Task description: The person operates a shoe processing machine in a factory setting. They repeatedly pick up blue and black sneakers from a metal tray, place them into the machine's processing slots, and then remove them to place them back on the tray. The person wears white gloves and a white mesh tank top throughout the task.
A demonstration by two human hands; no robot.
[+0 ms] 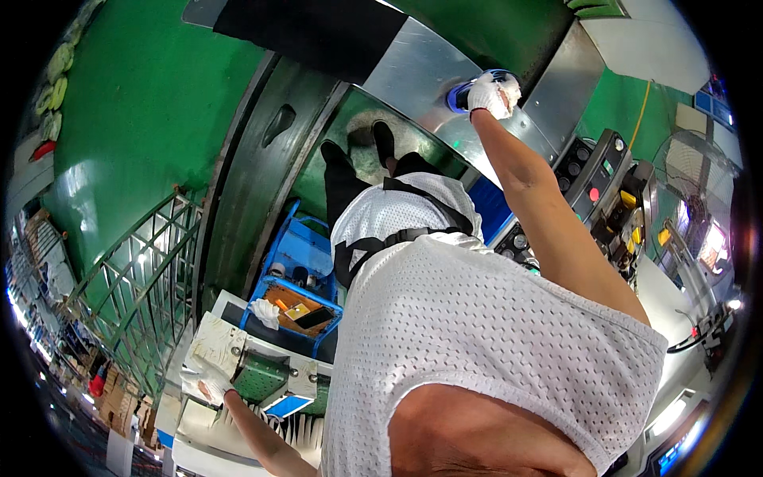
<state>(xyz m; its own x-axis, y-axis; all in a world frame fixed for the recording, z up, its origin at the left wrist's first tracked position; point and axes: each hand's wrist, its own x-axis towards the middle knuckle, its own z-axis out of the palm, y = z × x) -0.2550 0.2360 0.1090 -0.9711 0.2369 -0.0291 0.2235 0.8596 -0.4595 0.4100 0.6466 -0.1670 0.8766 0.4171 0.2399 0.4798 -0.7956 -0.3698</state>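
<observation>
My right hand (490,97), in a white knit glove, reaches far out over a metal table (425,67). It is closed on a blue-and-black rounded object (458,97), whose exact kind I cannot make out because the glove covers much of it. A whitish patch by the fingers may be glove or cloth. My left hand (207,383), also in a white glove, lies at the white, stained top of a machine part (216,343) at the lower left. Its fingers look stretched out with nothing visible in them, though they blend into the pale surface.
A black mat (314,36) covers part of the metal table. At my left stand a blue wire-framed cart (296,238) with an orange-brown tray (290,300) holding a phone (314,318), and a green metal rack (139,278). Control panels with a red button (594,194) are at right.
</observation>
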